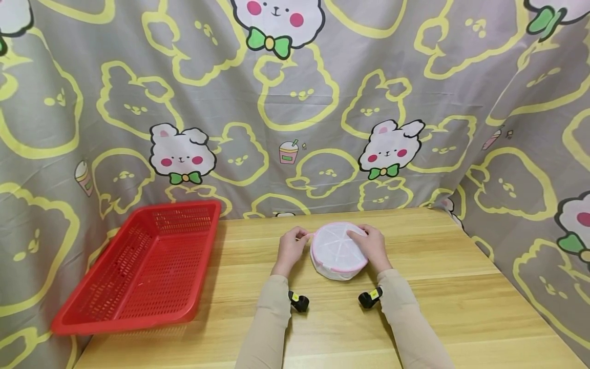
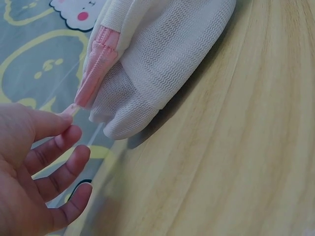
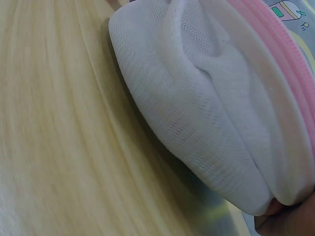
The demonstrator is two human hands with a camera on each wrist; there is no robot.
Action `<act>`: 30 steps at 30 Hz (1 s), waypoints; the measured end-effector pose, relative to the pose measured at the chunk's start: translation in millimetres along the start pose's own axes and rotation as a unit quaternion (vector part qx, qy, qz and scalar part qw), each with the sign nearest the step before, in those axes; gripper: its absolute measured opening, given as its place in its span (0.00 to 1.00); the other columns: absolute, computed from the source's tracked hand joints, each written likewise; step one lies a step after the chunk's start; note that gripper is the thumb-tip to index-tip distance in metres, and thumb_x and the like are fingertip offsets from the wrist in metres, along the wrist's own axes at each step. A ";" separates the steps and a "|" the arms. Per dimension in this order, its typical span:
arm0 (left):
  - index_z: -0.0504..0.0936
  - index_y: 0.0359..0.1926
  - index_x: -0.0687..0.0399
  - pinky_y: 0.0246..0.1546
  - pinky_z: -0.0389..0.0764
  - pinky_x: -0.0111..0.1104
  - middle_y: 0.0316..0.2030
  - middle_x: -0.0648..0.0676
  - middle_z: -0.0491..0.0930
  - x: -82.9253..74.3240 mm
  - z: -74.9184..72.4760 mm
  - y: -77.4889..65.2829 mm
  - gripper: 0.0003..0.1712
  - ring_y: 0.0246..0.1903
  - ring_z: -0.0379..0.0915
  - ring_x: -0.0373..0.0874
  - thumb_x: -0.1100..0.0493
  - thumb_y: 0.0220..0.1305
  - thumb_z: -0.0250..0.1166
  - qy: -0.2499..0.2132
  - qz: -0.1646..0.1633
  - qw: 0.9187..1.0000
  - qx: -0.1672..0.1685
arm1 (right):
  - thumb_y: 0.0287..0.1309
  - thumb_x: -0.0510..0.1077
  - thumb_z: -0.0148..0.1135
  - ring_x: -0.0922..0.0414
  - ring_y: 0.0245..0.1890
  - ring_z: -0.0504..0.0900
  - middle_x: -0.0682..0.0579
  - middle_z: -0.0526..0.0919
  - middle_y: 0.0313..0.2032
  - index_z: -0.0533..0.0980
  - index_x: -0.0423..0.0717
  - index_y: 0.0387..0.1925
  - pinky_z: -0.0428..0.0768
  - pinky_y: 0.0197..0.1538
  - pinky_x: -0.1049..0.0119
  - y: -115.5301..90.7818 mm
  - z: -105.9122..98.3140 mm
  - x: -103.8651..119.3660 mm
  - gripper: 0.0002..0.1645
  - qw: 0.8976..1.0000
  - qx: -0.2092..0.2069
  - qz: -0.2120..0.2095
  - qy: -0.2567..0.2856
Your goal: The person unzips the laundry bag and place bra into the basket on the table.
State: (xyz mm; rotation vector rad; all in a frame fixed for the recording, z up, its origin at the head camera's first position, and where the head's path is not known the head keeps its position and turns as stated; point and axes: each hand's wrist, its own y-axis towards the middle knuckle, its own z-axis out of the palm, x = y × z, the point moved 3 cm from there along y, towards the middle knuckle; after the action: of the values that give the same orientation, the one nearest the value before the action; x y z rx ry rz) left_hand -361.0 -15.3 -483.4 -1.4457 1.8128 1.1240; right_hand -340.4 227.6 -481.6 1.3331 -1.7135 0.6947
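Observation:
A round white mesh laundry bag [image 1: 338, 251] with pink trim rests on the wooden table in front of me. At its left edge my left hand [image 1: 291, 248] pinches a small pink tab [image 2: 70, 109] between thumb and index finger; the other fingers are spread and loosely bent. The tab sits at the end of the bag's pink zipper [image 2: 96, 69]. My right hand [image 1: 374, 246] grips the right edge, thumb on top and fingers underneath. The right wrist view shows the bag's sagging mesh side [image 3: 172, 108], and only part of that hand at the lower right corner.
A red perforated plastic basket [image 1: 156, 277] stands at the left of the wooden table [image 1: 438, 307]. Behind the table and along both sides hangs a grey curtain [image 1: 322, 102] with cartoon prints. Each wrist carries a small black camera [image 1: 300, 303].

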 end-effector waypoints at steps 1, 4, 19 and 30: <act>0.83 0.34 0.54 0.35 0.75 0.31 0.30 0.53 0.82 0.4 0.2 0.2 0.05 0.31 0.73 0.40 0.58 0.64 0.66 -0.001 -0.001 1.000 0.001 | 0.57 0.56 0.66 0.47 0.46 0.80 0.39 0.83 0.49 0.79 0.41 0.50 0.75 0.46 0.64 0.0 0.1 -0.1 0.27 1.000 0.001 0.000 -0.002; 0.83 0.34 0.54 0.34 0.75 0.31 0.30 0.53 0.82 0.5 0.2 0.3 0.05 0.30 0.73 0.41 0.58 0.64 0.65 -0.002 -0.003 1.000 0.004 | 0.57 0.56 0.66 0.47 0.46 0.80 0.39 0.83 0.50 0.79 0.41 0.50 0.75 0.45 0.64 0.2 -0.1 0.0 0.27 1.000 0.002 0.003 -0.002; 0.83 0.34 0.55 0.32 0.74 0.30 0.31 0.53 0.82 0.1 -1.8 -0.4 0.05 0.30 0.73 0.40 0.57 0.64 0.66 -0.007 -0.008 1.000 0.016 | 0.58 0.55 0.66 0.47 0.46 0.79 0.37 0.82 0.50 0.79 0.38 0.50 0.74 0.46 0.64 -0.6 -2.5 0.0 0.27 1.000 0.000 0.000 -0.002; 0.83 0.34 0.54 0.32 0.74 0.30 0.31 0.53 0.82 0.4 -2.8 0.0 0.05 0.30 0.73 0.40 0.57 0.65 0.65 -0.003 -0.005 1.000 0.025 | 0.59 0.56 0.65 0.47 0.47 0.79 0.37 0.82 0.52 0.78 0.39 0.52 0.75 0.48 0.62 -0.3 -2.1 0.0 0.28 1.000 0.005 0.004 -0.003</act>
State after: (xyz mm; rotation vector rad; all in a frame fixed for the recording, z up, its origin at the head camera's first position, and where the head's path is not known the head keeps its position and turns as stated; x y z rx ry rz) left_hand -360.9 -17.9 -482.3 -1.4195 1.8161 1.0691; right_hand -339.5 229.2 -480.5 1.3370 -1.7230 0.7042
